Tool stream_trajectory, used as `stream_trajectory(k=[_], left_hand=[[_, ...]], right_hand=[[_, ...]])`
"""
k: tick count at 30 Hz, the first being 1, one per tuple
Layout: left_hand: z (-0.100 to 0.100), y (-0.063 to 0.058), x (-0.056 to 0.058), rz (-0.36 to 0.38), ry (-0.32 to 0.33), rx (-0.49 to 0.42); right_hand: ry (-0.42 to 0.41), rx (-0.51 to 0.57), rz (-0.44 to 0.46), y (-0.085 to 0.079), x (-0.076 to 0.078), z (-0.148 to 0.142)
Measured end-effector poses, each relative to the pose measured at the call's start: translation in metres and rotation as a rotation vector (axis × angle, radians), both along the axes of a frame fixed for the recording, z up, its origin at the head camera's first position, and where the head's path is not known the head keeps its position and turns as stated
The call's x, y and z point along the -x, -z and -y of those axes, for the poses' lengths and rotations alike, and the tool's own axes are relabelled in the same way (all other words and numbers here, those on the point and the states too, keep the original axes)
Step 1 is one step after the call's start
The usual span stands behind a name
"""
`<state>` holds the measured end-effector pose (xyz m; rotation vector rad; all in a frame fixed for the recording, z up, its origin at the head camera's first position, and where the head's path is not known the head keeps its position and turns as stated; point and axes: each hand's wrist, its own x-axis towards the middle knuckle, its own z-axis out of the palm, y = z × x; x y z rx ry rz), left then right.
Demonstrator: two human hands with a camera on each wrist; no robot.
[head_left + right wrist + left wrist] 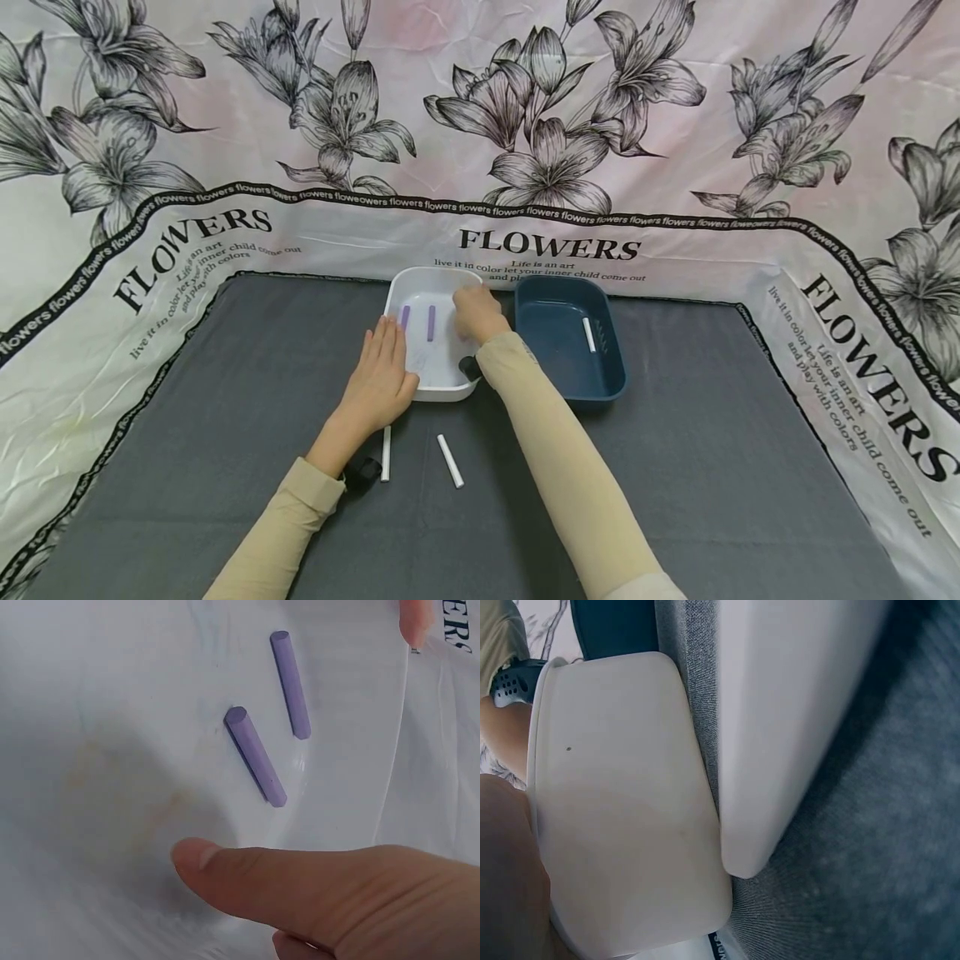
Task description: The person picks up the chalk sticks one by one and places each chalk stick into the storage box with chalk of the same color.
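Observation:
My left hand (pixel 381 375) lies with fingers outstretched over the left rim of a white plastic tray (pixel 442 393). In the left wrist view, part of that hand (pixel 510 862) shows beside the tray's outer wall. At the tray's right side is my right hand (pixel 478 315), reaching in, fingers bent. The right wrist view shows its thumb (pixel 255 881) stretched over the tray floor; the other fingers are mostly hidden, and I cannot tell whether they hold anything. Two purple chalk sticks, one nearer the middle (pixel 431 323) and another by the left wall (pixel 405 317), lie inside.
A dark blue tray (pixel 570 395) stands right of the white one, a white chalk stick (pixel 588 335) inside. Two more white sticks, a left one (pixel 386 454) and a right one (pixel 450 461), lie on the grey cloth (pixel 247 467) in front. Flower-printed fabric (pixel 420 233) borders the back.

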<state>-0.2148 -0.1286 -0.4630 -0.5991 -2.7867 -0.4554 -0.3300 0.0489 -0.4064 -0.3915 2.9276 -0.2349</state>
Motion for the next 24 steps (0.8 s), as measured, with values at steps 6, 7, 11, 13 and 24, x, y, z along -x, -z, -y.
stream_trajectory(k=[6, 7, 11, 13, 24], left_hand=[[-0.001, 0.0, -0.001, 0.005, 0.003, -0.003], [-0.001, 0.0, -0.001, 0.003, 0.004, -0.001], [-0.001, 0.002, -0.001, -0.001, 0.007, -0.003], [-0.001, 0.002, 0.0, 0.004, 0.007, -0.004], [0.001, 0.002, -0.001, 0.022, 0.006, 0.001]], right_hand=[[-0.026, -0.049, 0.004, 0.004, 0.004, 0.0], [-0.036, -0.068, 0.006, 0.006, 0.005, 0.0], [-0.081, -0.138, -0.003, 0.01, 0.009, 0.001], [-0.092, -0.141, -0.002, 0.011, 0.009, 0.001], [-0.091, -0.124, 0.026, 0.021, 0.016, 0.001]])
